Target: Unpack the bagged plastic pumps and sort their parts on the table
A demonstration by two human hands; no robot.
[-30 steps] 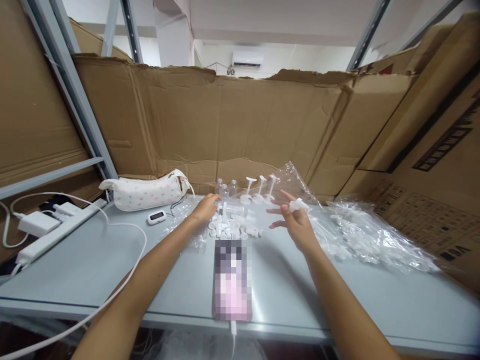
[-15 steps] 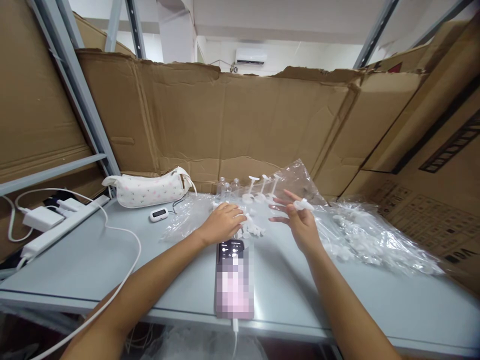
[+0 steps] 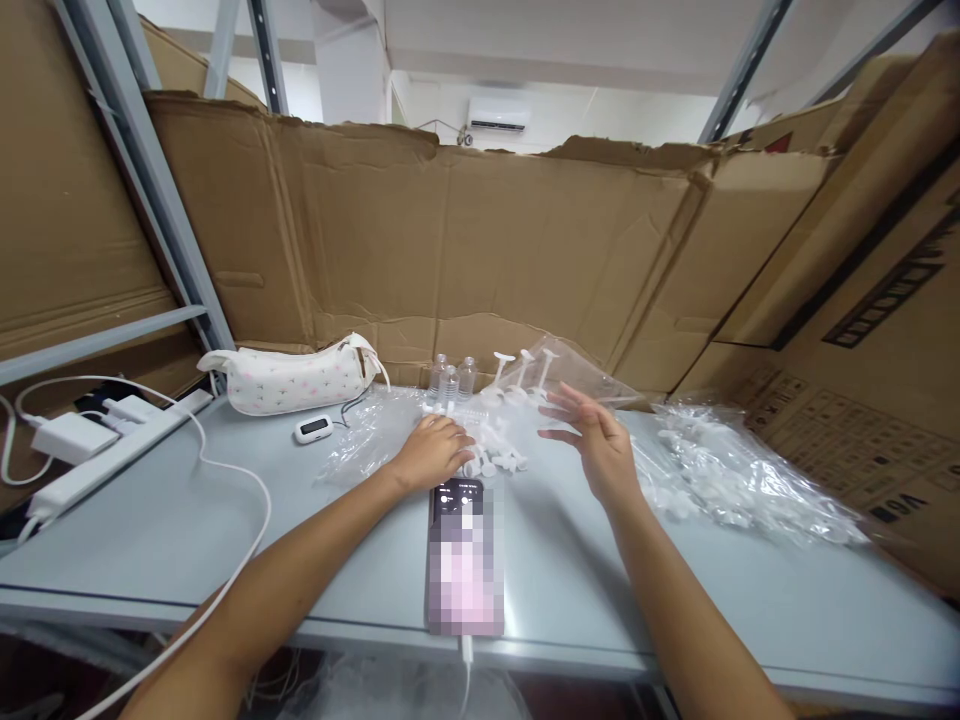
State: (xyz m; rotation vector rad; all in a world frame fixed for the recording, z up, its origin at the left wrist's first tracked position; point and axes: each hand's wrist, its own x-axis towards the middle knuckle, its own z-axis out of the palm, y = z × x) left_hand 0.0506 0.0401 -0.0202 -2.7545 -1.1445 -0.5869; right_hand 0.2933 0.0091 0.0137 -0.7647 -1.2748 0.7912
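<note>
My left hand (image 3: 433, 452) lies palm down at the left edge of a pile of small white plastic pieces (image 3: 491, 462). Its fingers bend over and their tips are hidden, so I cannot tell whether anything is under them. Just beyond it stand several small clear bottles (image 3: 448, 382). To the right, my right hand (image 3: 596, 435) is raised above the table with its fingers apart, and no piece shows in it. Behind it, several white T-shaped plungers (image 3: 501, 372) stand upright on round bases, near a clear plastic sheet (image 3: 581, 368).
A phone (image 3: 466, 560) with a charging cable lies in front of the pile. Left are a white pouch (image 3: 300, 378), a small white device (image 3: 313, 430) and a power strip (image 3: 112, 465). A clear bag of white parts (image 3: 742, 480) lies right. Cardboard (image 3: 480, 240) walls the back.
The white piece held at my right thumb and fingers is out of sight there now. My left hand has shifted slightly left, uncovering more of the pile. The clear sheet has sunk lower.
</note>
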